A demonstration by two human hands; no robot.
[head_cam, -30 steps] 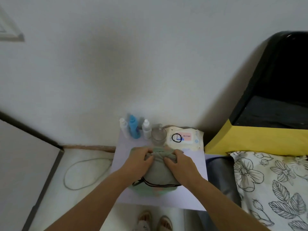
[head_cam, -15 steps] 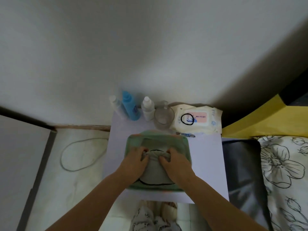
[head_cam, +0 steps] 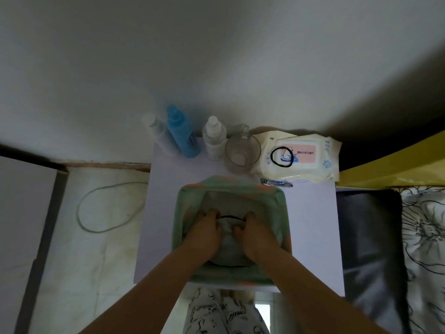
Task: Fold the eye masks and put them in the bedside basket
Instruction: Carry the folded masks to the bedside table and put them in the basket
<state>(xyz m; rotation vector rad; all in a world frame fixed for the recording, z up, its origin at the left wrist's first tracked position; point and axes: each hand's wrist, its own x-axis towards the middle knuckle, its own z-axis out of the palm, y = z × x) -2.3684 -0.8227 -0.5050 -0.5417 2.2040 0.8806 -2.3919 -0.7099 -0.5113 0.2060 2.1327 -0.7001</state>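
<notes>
Eye mask [head_cam: 228,239], grey with a black strap, sits down inside the green basket [head_cam: 179,213] in the middle of the white desk [head_cam: 313,225], and both hands are in there with it. Left hand [head_cam: 204,233] and right hand [head_cam: 256,233] each pinch the folded fabric at its top edge, fingers curled tight, while bottles, a glass and a wipes pack [head_cam: 299,156] line the wall behind.

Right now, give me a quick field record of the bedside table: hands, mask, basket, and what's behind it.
left hand: inside the basket, gripping the eye mask
right hand: inside the basket, gripping the eye mask
eye mask: grey, black strap, bunched between both hands
basket: green, on the table
behind basket: blue bottle, glass cup, wipes pack
hair tie: on the wipes pack
</notes>
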